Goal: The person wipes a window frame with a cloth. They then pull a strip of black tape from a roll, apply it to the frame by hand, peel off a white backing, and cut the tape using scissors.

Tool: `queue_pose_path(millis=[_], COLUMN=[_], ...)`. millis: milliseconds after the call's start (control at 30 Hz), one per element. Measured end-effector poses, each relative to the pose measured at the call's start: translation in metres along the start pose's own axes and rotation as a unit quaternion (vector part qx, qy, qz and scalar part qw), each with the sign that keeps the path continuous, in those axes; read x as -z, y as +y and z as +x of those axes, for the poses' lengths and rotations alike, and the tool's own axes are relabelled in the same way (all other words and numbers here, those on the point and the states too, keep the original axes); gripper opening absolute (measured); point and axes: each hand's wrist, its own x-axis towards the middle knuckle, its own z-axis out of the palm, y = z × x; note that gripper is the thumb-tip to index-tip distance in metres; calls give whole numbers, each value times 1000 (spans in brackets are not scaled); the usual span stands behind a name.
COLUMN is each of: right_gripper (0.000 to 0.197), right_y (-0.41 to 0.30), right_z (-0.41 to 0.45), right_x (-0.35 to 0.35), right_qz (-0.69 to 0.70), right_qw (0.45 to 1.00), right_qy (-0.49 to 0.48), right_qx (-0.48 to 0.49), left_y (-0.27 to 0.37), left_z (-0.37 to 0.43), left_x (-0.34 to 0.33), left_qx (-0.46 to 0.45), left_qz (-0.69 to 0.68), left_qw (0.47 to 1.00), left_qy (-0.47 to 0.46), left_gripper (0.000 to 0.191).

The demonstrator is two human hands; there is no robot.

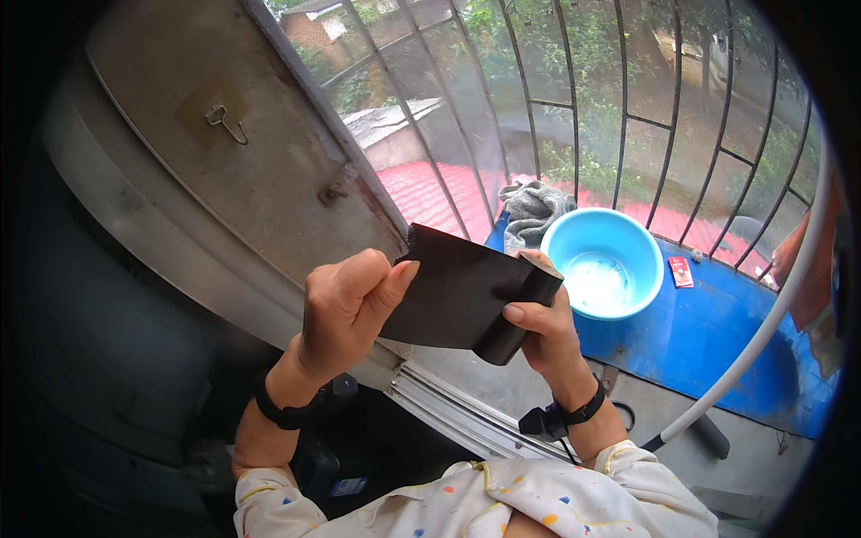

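Observation:
A roll of wide black tape or film is held up in front of me, with a light core showing at its upper end. My right hand grips the roll, thumb across its near side. From it a flat length of black strip stretches left, its top left corner ragged. My left hand pinches the strip's free end between thumb and curled fingers. The underside of the strip and most of the right fingers are hidden.
Beyond the roll, a light blue plastic basin stands on a blue sheet beside a grey cloth. Metal window bars rise behind. A grey-white hose curves at right. A wall hook and sliding-door track are also visible.

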Motion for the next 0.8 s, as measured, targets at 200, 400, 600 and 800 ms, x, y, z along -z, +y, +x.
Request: queue_pose_path(millis=[200,400,600,800], right_gripper=[65,74,67,56], right_y=[11,0,4,-6], right_z=[6,1,-4,-19], right_x=[27,24,37,28], right_qz=[120,116,67,-92], right_qw=[974,972,975,988], right_qy=[-162,-187,-193,-125], right_qx=[-102,-88,-83,-10], left_y=[-11,-10,-10,-2], left_z=[-4,3,8,12], left_x=[9,14,22,23], left_qx=[24,24,-5,-19], left_qz=[-7,-21,-19,12], left_qw=[1000,998,995,996], left_qy=[-18,-54,-94,-90], left_gripper=[41,43,34,43])
